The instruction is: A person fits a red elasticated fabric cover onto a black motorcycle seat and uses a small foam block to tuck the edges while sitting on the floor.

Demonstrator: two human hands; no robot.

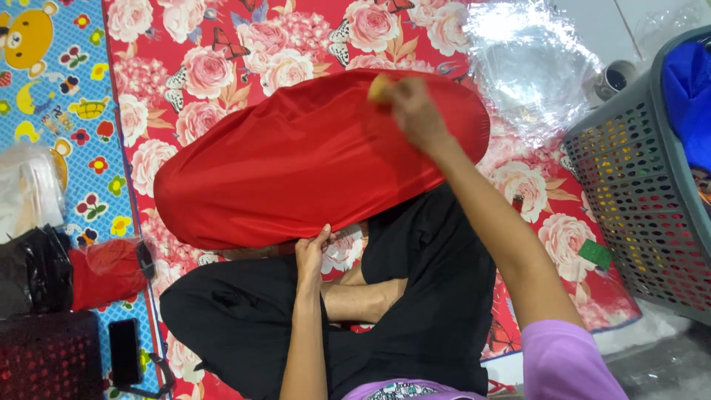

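A large red cloth (296, 163) lies spread over my crossed legs and the red floral mat (222, 59). My left hand (311, 255) pinches the cloth's near edge just above my knee. My right hand (411, 111) reaches across to the cloth's far edge and presses a small yellow object (379, 89) against it; what the object is I cannot tell. My legs are in black trousers (415, 296).
A grey perforated laundry basket (637, 192) holding blue fabric stands at the right. Clear crumpled plastic (526, 67) lies at the far right of the mat. At the left are a folded red cloth in a bag (107, 270), black bags (33, 270), a dark phone (124, 350) and a colourful play mat (52, 96).
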